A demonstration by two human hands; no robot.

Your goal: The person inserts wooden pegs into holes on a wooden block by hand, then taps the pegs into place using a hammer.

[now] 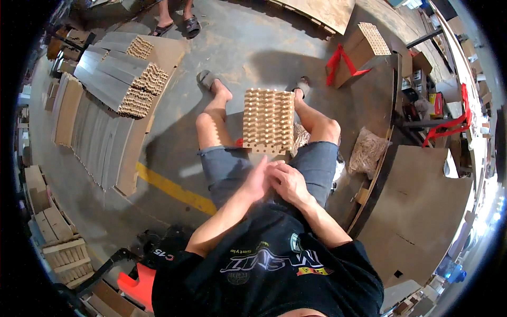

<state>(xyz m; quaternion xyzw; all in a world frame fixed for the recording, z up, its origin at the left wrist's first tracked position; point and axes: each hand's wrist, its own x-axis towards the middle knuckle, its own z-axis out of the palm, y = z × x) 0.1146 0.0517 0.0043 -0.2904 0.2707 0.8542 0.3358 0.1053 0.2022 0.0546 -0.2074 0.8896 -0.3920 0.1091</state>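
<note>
Between my knees stands a stack of light brown boards [268, 120] with rows of pale wooden dowels sticking up from it. Its near edge shows a line of small round holes. My left hand [257, 180] and my right hand [289, 183] meet in front of my lap, just short of that edge. The fingers of both are curled in and overlap one another. Whatever lies between them, if anything, is hidden. Part of a clear bag of dowels [301, 136] shows beside the stack, next to my right knee.
On the left lie long grey panels [100, 142] with stacked dowelled boards [142, 90] on top. A bag of dowels [368, 150] sits to my right, by a large brown panel [417, 206]. Farther off stands a block with red strap [364, 50]. Another person's feet [177, 26] are at the back.
</note>
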